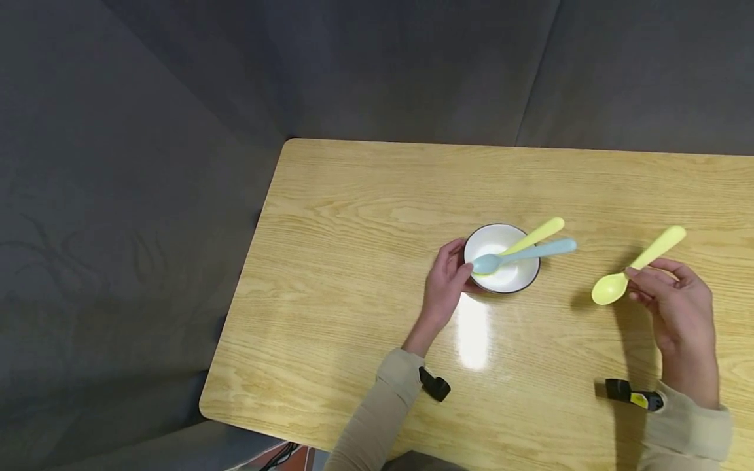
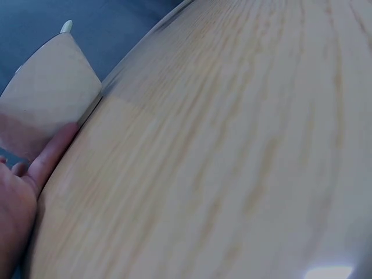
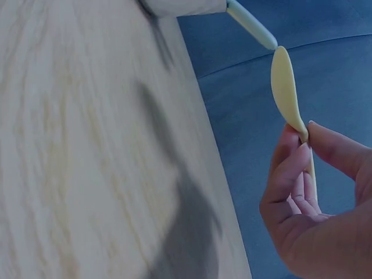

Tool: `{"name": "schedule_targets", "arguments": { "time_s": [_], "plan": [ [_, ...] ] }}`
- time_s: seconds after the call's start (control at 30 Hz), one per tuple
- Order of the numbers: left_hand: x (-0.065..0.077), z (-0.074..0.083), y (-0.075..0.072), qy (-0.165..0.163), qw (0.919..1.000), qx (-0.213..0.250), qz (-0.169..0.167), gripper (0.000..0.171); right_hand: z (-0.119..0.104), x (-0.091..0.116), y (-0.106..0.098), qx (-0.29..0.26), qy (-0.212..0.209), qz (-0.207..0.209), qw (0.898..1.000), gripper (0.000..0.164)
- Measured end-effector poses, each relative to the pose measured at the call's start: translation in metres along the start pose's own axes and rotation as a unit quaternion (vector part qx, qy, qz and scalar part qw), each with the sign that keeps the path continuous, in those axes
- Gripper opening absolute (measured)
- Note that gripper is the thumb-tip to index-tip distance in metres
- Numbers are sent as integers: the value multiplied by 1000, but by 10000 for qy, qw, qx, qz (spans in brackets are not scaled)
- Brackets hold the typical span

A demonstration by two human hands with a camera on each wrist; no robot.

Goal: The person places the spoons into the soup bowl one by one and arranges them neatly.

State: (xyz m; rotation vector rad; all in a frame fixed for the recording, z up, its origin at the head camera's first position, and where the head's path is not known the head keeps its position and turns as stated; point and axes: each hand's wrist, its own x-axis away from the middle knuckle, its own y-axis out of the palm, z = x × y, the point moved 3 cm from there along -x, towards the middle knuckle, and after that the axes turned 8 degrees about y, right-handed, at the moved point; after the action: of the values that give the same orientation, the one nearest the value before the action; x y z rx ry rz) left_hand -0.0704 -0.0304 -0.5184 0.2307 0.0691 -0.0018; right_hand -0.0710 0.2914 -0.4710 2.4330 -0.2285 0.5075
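Both forearms (image 1: 372, 413) reach forward, the left grip (image 1: 443, 288) low, the right grip (image 1: 677, 302) raised and pinching.

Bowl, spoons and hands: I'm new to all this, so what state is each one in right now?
Bowl: upright on the table.
Blue spoon: resting in the bowl, handle out past the rim.
Lower yellow spoon: in the bowl, partly under the blue spoon.
Other yellow spoon: held above the table, scoop empty.
Left hand: holding the bowl's side.
Right hand: pinching the other yellow spoon.
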Motion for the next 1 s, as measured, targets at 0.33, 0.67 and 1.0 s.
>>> {"name": "schedule_targets", "arguments": {
  "time_s": [0.33, 0.67, 1.0],
  "plan": [
    [4, 2, 2, 116, 9999, -118, -16, 71, -2, 8, 6, -408, -190, -211, 9988, 24],
    [1, 4, 0, 89, 9992, -399, -31, 69, -5, 5, 19, -641, -238, -496, 9964, 25],
    [2, 1, 1, 223, 9991, -302, -176, 67, -7, 5, 32, -760, -481, -783, 9929, 26]
  ]
}}
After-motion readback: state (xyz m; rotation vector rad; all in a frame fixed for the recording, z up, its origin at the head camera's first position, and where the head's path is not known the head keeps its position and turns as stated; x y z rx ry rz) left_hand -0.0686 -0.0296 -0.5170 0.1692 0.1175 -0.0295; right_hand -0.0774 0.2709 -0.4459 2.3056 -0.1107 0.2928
